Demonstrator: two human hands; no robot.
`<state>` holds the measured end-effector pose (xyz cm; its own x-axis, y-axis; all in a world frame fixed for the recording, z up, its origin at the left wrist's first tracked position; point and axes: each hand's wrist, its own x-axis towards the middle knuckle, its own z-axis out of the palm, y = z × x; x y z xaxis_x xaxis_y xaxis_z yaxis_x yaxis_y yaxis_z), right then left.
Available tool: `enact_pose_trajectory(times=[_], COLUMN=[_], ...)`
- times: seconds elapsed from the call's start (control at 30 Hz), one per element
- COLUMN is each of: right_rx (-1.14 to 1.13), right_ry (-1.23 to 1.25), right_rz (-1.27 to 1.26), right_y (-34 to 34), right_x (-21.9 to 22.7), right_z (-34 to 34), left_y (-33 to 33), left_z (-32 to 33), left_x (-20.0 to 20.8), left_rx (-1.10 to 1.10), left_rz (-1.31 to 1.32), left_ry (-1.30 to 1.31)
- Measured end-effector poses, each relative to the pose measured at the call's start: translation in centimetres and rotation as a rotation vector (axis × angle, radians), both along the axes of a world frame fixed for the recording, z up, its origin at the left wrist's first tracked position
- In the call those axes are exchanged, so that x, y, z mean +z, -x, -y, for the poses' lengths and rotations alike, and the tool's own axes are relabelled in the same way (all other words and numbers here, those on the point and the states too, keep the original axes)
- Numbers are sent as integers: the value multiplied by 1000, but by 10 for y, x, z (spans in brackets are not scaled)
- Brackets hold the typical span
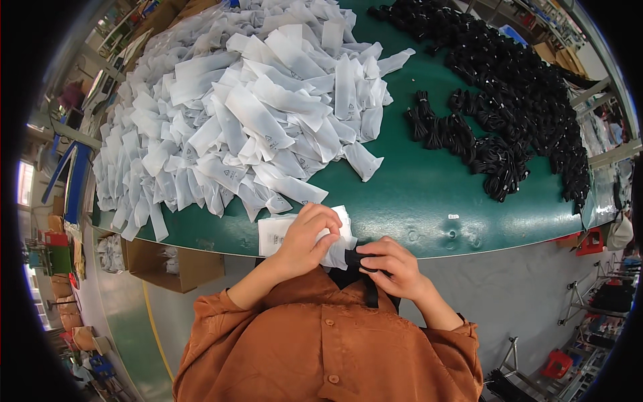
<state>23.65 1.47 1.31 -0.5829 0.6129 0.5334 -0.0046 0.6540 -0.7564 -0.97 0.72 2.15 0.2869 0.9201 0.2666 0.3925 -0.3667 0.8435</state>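
The left hand (pixel 309 236) is curling over a white bag (pixel 334 256), grip unclear from here; the right hand (pixel 394 266) is pinching a black bundle (pixel 352 259).

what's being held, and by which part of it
The right hand holds a black bundle by its right end; whether the left hand grips the white bag cannot be told.

A green-topped table (pixel 422 194) is spanning the room's middle, its glossy surface catching a pale glare near the front edge. Below it, a grey floor (pixel 482 288) is spreading toward the right, while at the left a yellow line (pixel 155 325) is running between it and a green floor strip (pixel 122 308). A bright window (pixel 26 182) is glowing at the far left, and a red stool (pixel 556 364) is standing near metal racks (pixel 570 301) at the right.
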Motion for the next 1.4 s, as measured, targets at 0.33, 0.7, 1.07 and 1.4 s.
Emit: enact_pose_trajectory(times=[0.33, 0.7, 1.07, 1.4], right_rx=[-248, -697, -857, -564], right_ry=[390, -93, -222, -366], right_rz=[175, 54, 716, 671], right_y=[19, 21, 10, -14], right_x=[2, 24, -8, 15], right_z=[7, -108, -150, -83], left_y=[-7, 51, 3, -11], left_z=[-6, -94, 15, 16], left_x=[9, 86, -10, -37], left_rx=[-82, 372, -147, 32], left_rz=[18, 567, -211, -257], left_ry=[-2, -25, -90, -246])
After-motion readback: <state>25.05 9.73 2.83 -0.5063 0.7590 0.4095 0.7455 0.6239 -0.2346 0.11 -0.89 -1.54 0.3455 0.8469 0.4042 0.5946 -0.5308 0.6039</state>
